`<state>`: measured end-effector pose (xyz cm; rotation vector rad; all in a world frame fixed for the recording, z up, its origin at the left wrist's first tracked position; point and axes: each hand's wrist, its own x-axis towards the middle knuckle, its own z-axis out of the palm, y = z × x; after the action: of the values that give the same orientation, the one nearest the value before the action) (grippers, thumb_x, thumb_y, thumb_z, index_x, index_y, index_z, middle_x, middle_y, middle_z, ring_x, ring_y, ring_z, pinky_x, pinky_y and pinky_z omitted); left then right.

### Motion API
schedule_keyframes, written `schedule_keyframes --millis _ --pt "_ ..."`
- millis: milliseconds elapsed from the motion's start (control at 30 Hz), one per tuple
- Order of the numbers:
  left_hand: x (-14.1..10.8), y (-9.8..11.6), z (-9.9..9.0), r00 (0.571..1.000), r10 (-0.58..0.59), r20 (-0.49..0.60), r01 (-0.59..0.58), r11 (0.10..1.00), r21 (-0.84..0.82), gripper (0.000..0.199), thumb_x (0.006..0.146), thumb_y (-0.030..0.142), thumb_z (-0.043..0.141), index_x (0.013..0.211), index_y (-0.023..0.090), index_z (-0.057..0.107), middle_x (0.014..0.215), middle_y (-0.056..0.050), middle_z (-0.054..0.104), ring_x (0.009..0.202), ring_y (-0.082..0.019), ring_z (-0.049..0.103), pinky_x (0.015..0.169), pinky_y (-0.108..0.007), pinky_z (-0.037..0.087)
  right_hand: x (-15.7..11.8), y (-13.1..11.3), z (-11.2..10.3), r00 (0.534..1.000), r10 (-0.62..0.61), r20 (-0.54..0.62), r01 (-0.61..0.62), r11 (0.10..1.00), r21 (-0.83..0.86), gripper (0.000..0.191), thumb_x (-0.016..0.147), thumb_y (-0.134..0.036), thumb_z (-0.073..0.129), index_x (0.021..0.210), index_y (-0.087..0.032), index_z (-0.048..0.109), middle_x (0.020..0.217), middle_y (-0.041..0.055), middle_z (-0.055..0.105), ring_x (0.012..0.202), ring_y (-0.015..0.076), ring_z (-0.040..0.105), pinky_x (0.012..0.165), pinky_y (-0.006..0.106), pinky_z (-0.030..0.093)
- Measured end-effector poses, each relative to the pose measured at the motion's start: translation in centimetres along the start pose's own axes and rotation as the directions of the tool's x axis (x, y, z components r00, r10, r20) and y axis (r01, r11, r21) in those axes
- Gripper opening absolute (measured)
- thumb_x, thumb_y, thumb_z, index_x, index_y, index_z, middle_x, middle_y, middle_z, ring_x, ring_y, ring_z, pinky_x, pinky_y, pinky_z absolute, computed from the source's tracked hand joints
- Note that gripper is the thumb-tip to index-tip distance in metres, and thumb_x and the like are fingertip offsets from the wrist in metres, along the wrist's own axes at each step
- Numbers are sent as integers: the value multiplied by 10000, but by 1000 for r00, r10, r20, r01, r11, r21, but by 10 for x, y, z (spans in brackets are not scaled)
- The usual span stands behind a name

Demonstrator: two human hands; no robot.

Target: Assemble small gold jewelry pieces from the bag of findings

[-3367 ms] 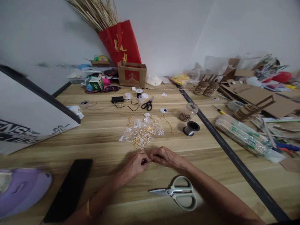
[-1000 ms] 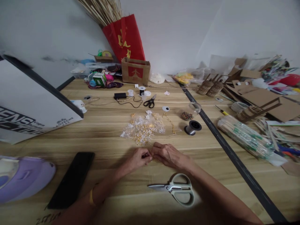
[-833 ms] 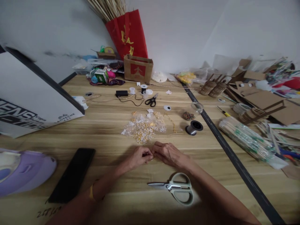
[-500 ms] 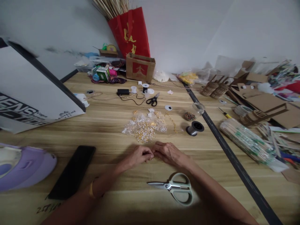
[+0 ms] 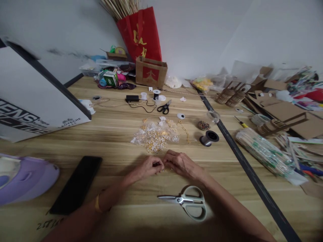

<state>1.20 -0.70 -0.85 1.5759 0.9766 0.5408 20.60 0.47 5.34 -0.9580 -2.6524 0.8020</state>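
Scissors (image 5: pixel 185 200) lie on the near side of the grip, near the right forearm, which could knock them if it swept inward. Left hand (image 5: pixel 150 167) and right hand (image 5: pixel 181 163) almost meet, fingers curled; I cannot tell what each pinches. Tiny bright bits (image 5: pixel 163 170) glint just under the fingertips and could slip away if a pinch slackened. Just beyond the grip, the bead pile (image 5: pixel 155 139) could scatter from a knuckle's brush.

A craft workspace, it seems. Small gold pieces (image 5: pixel 154 144), a spool (image 5: pixel 209 138) and scissors (image 5: pixel 187 201) (two pairs) share the desk (image 5: pixel 113 134).
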Motion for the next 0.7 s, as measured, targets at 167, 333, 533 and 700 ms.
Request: schedule_keyframes --millis 167,333,533,700 --pt "1 5 -1 1000 -15 -17 14 1000 -27 243 776 340 562 707 116 626 580 1 569 505 -96 531 484 -182 427 -3 3 -5 989 27 -149 -26 1000 7 120 876 -108 462 932 -159 556 919 59 568 738 127 547 649 216 387" --pt "1 12 0 997 -62 -56 59 997 -53 213 762 316 563 690 119 605 553 15 554 480 -88 518 457 -172 411 -4 3 -6 993 63 -97 -66 997 -35 101 845 -98 505 850 -163 582 799 26 594 641 105 524 595 201 346" --pt "1 8 2 995 -48 -86 46 998 -33 195 771 301 541 709 126 599 578 14 560 501 -89 518 470 -176 418 -1 -1 0 992 125 -23 -126 987 -95 116 879 -163 507 832 -156 613 800 38 622 649 107 538 604 202 335" --pt "2 4 3 994 -53 -92 50 998 -33 192 775 304 543 712 130 593 580 16 552 503 -86 520 459 -165 410 1 0 5 994 110 -26 -112 988 -108 119 895 -198 505 856 -164 611 809 36 617 680 116 555 615 204 335"
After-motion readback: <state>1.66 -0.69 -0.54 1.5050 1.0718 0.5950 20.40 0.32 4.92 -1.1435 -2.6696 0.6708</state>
